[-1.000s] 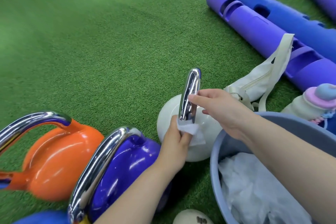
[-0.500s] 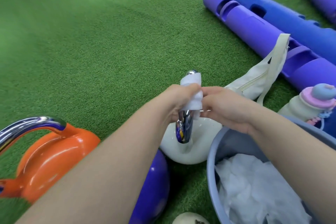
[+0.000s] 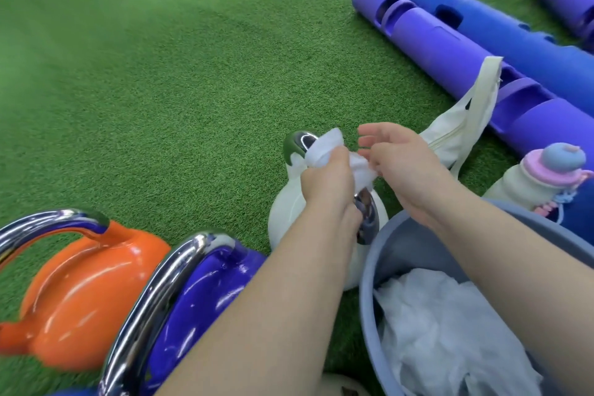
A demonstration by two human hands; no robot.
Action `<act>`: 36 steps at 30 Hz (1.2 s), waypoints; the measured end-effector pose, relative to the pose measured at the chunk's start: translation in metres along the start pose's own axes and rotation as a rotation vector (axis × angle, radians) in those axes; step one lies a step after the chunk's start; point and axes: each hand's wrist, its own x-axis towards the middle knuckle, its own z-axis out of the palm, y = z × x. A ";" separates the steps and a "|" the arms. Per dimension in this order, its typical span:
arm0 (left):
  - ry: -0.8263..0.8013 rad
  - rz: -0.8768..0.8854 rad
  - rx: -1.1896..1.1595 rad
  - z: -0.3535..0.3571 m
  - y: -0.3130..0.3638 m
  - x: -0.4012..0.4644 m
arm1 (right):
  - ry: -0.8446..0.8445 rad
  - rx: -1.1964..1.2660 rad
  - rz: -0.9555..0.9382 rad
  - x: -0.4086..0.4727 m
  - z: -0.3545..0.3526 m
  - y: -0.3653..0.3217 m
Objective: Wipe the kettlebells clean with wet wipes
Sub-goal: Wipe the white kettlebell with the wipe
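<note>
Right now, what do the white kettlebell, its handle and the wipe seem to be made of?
White kettlebell: glossy, smooth coating, perhaps vinyl or enamel; the core can't be seen.
Handle: polished, chrome-like metal with mirror reflections.
Wipe: thin, soft white nonwoven cloth, crumpled in the left hand.

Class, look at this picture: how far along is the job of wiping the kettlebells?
Done: nothing provably, though crumpled white wipes lie in the grey tub. In hand: the left hand grips a wet wipe around the white kettlebell's chrome handle; the right hand is beside it. Left: possibly the orange kettlebell and purple kettlebell.
</note>
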 end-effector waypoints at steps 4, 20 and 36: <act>-0.083 -0.157 0.045 0.003 0.020 0.022 | 0.152 -0.211 -0.343 -0.010 -0.001 -0.003; -0.019 1.233 0.948 -0.076 0.040 0.006 | -0.067 -0.631 -0.476 -0.022 -0.009 -0.012; -0.479 2.353 1.792 -0.042 0.011 0.020 | 0.052 -0.644 -0.249 0.002 -0.031 0.002</act>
